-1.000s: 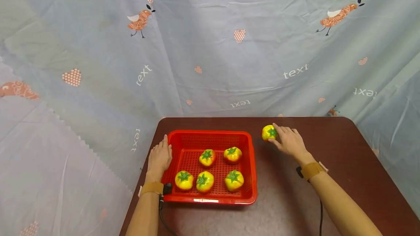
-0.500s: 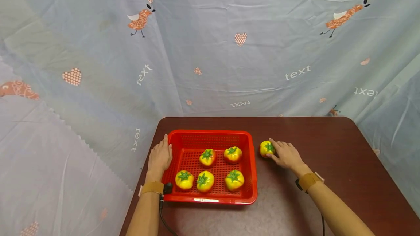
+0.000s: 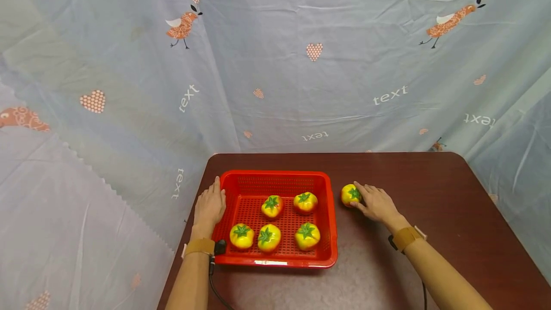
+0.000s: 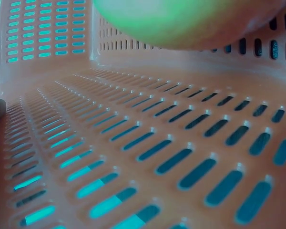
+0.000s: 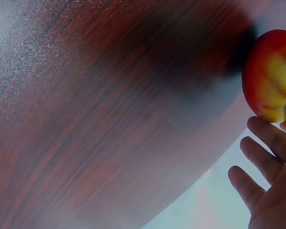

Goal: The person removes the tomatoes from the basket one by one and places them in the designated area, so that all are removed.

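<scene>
My right hand [image 3: 377, 204] holds a yellow-and-red tomato [image 3: 350, 195] with a green star-shaped top between thumb and fingers, just right of the red basket [image 3: 333, 233]. In the right wrist view the tomato [image 5: 271, 76] is at the right edge, three fingers spread below it. Whether it touches the table, I cannot tell. My left hand [image 3: 209, 207] rests along the basket's left rim with fingers stretched forward. Inside the basket are several similar tomatoes [image 3: 269, 238], apart from one another. The left wrist view looks across the slotted basket floor [image 4: 133, 129], with one tomato [image 4: 195, 21] close overhead.
The dark brown wooden table [image 3: 430, 195] extends right and in front of the basket. A pale blue printed curtain [image 3: 275, 61] hangs behind and on both sides. Each wrist wears a tan strap [image 3: 200, 247], and a black cable [image 3: 217, 293] runs from the left one.
Over the first half second, my right hand brought the tomato nearer, down beside the basket's right side; since then it has hardly moved. The left hand and the basket stay put.
</scene>
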Tool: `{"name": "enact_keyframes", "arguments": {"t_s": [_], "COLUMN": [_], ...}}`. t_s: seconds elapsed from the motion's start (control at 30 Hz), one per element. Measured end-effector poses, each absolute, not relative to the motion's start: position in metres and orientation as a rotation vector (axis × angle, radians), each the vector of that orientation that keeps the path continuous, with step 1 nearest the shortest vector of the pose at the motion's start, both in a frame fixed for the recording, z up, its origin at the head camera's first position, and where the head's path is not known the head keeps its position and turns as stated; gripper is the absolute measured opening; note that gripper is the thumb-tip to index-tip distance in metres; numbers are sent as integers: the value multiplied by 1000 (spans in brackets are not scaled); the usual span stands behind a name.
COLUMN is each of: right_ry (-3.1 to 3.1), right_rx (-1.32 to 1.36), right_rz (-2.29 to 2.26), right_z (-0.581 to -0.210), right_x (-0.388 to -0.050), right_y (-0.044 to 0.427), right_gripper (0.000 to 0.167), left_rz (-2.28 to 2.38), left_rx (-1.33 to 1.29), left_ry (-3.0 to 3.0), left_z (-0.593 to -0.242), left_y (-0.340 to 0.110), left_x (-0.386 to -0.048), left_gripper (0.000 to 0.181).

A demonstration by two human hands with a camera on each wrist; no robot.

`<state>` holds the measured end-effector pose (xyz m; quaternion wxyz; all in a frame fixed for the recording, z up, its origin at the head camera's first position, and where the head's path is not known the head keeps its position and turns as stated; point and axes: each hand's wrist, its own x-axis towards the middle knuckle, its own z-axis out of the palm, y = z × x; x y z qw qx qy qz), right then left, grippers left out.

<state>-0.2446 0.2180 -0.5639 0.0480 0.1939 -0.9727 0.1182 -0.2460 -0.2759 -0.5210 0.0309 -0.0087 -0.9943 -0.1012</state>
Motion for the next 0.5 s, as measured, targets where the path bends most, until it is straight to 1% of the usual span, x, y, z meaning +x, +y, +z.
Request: {"name": "enact_keyframes", "arguments": {"t_s": [0.3,0.5], "right_ry": [-3023,-2963], "right_rx": [575,617], "right_rz": [375,340], "right_z": [-555,-537], "right_x": [-249,-259], "right_y": [212,203], "right_gripper": [73,73], "left_rz": [-324,-321], "left_rx": [-15,-21], "left_ry": [-3066,-3062], "left_z": [-521,-522], "left_y": [-276,-277], "left_x": [-246,-246], "left_gripper": [57,56]}}
